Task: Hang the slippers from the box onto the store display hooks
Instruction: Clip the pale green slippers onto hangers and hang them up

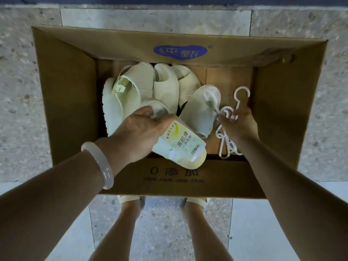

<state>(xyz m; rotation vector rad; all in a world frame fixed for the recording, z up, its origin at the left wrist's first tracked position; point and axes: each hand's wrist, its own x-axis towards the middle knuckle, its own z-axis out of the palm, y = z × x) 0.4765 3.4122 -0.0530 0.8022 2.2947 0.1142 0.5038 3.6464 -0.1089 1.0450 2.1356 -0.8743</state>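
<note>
An open cardboard box [71,95] on the floor holds several pale yellow slippers [143,85]. My left hand [137,129] grips one slipper [180,146] by its strap, the labelled sole facing up over the box's near side. My right hand [237,125] reaches into the box's right part, its fingers closed on a white plastic hanger [242,95]. More white hangers [226,146] lie under that hand on the box bottom. Another slipper [199,110] lies between my two hands with a hanger clipped on it. No display hooks are in view.
The box flaps stand open on all sides, the far flap carrying a blue logo [179,51]. Speckled stone floor tiles [188,17] surround the box. My legs and feet [130,202] stand just below the near flap.
</note>
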